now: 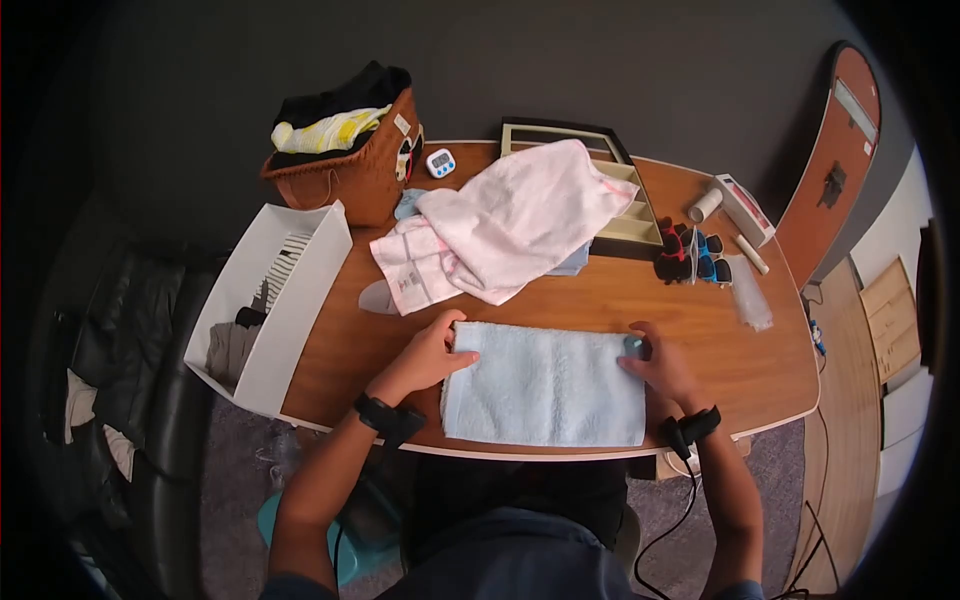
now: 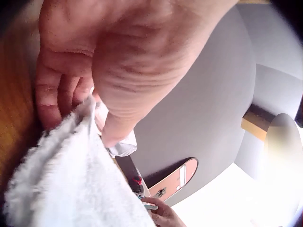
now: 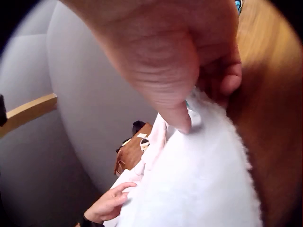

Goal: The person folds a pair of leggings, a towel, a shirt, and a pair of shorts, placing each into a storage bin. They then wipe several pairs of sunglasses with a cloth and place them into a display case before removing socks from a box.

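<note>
A light blue towel (image 1: 545,385) lies flat on the near part of the wooden desk (image 1: 760,360), folded into a rectangle right in front of the person, its near edge running along the desk's front edge. The left hand (image 1: 428,355) is at the towel's far left corner. In the left wrist view its fingers (image 2: 49,97) curl under the corner while the thumb presses down on top, so the terry edge is pinched between them. The right hand (image 1: 660,365) is at the far right corner. In the right wrist view the thumb lies on the cloth and the fingers (image 3: 227,80) curl round the edge beside it, grasping that corner. The rest of the towel spreads between the two hands and toward the person, lying flat on the desk.

Beyond the towel, at the middle of the desk, a pink towel (image 1: 510,225) lies in a loose heap, partly draped over a divided tray (image 1: 630,215). A small timer (image 1: 441,162) stands near the desk's far edge. To its left is a brown basket (image 1: 350,170) stuffed with dark and yellow cloth. A white bin (image 1: 280,300) with clothes in it sits at the desk's left edge. To the right of the tray are a few small red, blue and black items (image 1: 695,255), too small to make out.
</note>
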The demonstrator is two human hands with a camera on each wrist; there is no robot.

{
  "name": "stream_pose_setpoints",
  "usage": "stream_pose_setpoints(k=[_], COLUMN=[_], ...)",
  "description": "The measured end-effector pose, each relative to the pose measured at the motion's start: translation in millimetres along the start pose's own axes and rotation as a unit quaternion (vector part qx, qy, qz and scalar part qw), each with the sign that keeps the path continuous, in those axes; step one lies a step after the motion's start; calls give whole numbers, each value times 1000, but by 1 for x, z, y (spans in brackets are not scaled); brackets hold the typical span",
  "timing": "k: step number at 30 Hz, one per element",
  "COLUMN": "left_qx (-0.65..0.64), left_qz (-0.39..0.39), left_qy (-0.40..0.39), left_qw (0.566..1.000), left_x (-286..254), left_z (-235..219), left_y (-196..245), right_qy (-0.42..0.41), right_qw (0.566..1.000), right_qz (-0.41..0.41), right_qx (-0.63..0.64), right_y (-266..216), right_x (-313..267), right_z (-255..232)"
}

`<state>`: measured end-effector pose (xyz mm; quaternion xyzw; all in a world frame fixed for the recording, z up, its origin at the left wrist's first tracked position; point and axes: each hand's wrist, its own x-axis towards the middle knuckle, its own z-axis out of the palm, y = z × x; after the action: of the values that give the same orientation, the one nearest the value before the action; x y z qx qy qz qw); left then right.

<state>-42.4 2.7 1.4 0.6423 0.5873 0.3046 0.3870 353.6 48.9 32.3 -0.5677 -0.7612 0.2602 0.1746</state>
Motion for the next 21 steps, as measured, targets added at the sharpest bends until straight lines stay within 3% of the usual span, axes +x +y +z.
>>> stream_pose_setpoints(k=[2,5,11,15,18,21], left_qx=[-29,46,-19,-25,-27,-67], left_qz=[72,53,28,56,38,77], left_qy=[-19,-1,38,9,-35,-82], left_qw=[997,998,999,998,998,991], left_x=[0,4,-2,-3,-5,4], left_z=[2,0,0,1,1,25], left_y=[-9,-11,2,1,46,86], right_qy=[-13,-9,5,15,-4,4], right_qw=[1000,1000,999,998,996,996], right_qz=[0,4,16,7,42,30], right_qx=[3,7,37,59,80,81], right_y=[8,8,12,21,14,22], right_x=[1,4,3,2,1,3], right_z=[2,-3,2,4,0,5])
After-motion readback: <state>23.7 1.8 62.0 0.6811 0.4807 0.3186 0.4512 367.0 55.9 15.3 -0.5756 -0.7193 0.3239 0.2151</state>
